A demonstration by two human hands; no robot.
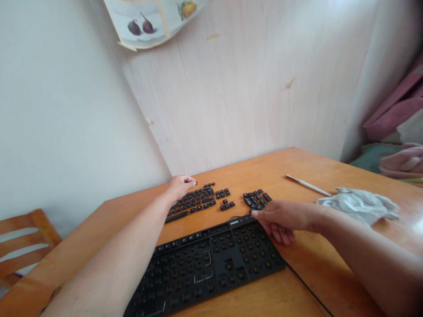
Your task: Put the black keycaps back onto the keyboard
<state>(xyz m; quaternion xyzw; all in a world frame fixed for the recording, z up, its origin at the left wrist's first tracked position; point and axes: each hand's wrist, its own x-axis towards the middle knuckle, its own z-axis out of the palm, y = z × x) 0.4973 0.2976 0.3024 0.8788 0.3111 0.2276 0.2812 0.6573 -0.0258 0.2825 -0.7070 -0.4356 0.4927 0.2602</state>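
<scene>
My left hand reaches over the far part of the table, its fingertips pinching a small black keycap. Below it lie rows of loose black keycaps, partly hidden by my left forearm. Nearer to me is a black keyboard, mostly stripped of its caps, with bare switch posts showing. Some caps remain along its top row. My right hand grips the keyboard's far right corner, thumb on top and fingers curled by the side. Just beyond that hand sits a group of number-pad keycaps.
A white pen-like stick lies at the right, touching or close to a crumpled pale cloth. The keyboard's cable runs toward the front edge. A wooden chair stands at the left, and a wall rises behind the table.
</scene>
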